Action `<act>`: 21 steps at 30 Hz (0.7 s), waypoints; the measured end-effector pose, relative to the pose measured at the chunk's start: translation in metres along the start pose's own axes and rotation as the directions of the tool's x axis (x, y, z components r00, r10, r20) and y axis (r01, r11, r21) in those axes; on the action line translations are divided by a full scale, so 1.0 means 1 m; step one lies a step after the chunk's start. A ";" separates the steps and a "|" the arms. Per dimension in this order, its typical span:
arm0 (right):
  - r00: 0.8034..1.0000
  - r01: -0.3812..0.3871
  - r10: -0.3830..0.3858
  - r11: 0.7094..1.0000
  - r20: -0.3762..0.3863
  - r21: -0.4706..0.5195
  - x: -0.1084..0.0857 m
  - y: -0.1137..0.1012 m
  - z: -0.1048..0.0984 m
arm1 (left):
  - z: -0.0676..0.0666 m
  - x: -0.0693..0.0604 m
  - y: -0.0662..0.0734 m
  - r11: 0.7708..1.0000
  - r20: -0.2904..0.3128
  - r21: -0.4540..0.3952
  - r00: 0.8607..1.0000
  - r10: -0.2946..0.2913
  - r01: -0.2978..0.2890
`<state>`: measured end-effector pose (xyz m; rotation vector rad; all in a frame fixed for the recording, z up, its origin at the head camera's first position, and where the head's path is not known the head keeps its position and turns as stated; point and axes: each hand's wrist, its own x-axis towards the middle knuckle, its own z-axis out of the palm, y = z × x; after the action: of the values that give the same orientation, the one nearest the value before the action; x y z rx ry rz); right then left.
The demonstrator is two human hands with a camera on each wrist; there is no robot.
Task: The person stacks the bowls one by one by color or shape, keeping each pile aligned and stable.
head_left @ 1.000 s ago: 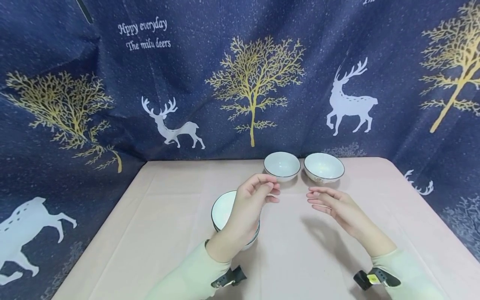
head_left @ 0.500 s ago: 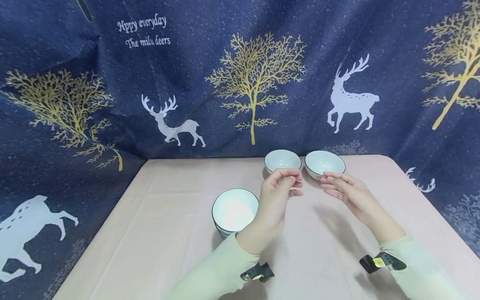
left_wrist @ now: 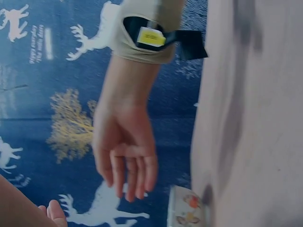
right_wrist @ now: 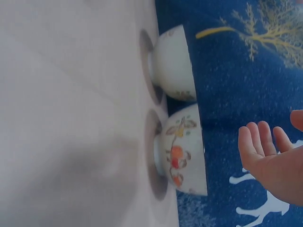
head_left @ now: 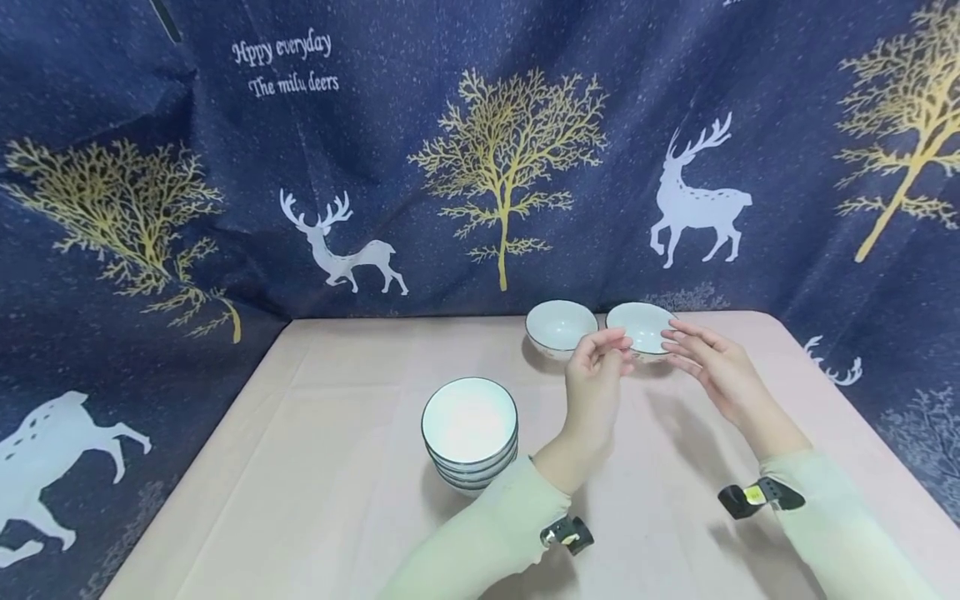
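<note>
Two white bowls with dark rims stand side by side near the table's back edge: a left bowl and a right bowl. In the head view both hands appear in front of the right bowl, one at each side. My left hand has bent fingers and holds nothing. My right hand, also holding nothing, has loosely extended fingers; the left wrist view shows it apart from a flowered bowl. Whether the left fingertips touch the right bowl cannot be told. A stack of several bowls stands left of my left forearm.
A pale pink cloth covers the table. Behind it hangs a dark blue curtain with deer and trees. In the right wrist view, painted flowers decorate the outside of the nearer bowl.
My left hand has moved right, from over the bowl stack to before the right bowl, uncovering the stack. My right hand has moved slightly right and farther forward. The bowls have stayed put.
</note>
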<state>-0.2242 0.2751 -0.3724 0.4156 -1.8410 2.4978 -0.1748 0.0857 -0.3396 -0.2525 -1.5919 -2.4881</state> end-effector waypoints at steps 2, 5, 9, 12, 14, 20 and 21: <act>0.999 0.004 -0.004 1.000 -0.035 -0.008 0.003 0.000 -0.003 | 0.004 0.004 -0.008 1.000 -0.016 0.012 1.000 0.009 -0.009; 0.996 -0.005 0.003 1.000 -0.084 -0.026 0.008 0.000 -0.006 | 0.008 0.011 -0.018 0.998 -0.059 0.058 0.998 0.013 -0.010; 0.990 -0.023 0.016 0.999 -0.141 -0.047 0.016 -0.001 -0.009 | 0.014 0.022 -0.031 0.990 -0.119 0.139 0.993 0.003 0.014; 0.986 -0.028 0.023 0.999 -0.165 -0.033 0.022 -0.001 -0.012 | 0.016 0.031 -0.041 0.981 -0.170 0.180 0.985 -0.038 0.069; 0.984 -0.030 0.027 0.999 -0.174 -0.013 0.025 -0.001 -0.014 | 0.016 0.037 -0.048 0.977 -0.205 0.180 0.975 -0.081 0.119; 0.969 -0.074 0.075 0.997 -0.237 0.014 0.029 0.004 -0.023 | 0.016 0.046 -0.062 0.964 -0.266 0.105 0.941 -0.208 0.243; 0.962 -0.089 0.089 0.996 -0.259 0.013 0.029 0.005 -0.026 | 0.017 0.047 -0.063 0.962 -0.271 0.096 0.936 -0.224 0.257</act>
<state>-0.2585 0.2933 -0.3781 0.0017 -1.7915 2.4664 -0.2347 0.1245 -0.3774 0.2919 -1.7516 -2.4465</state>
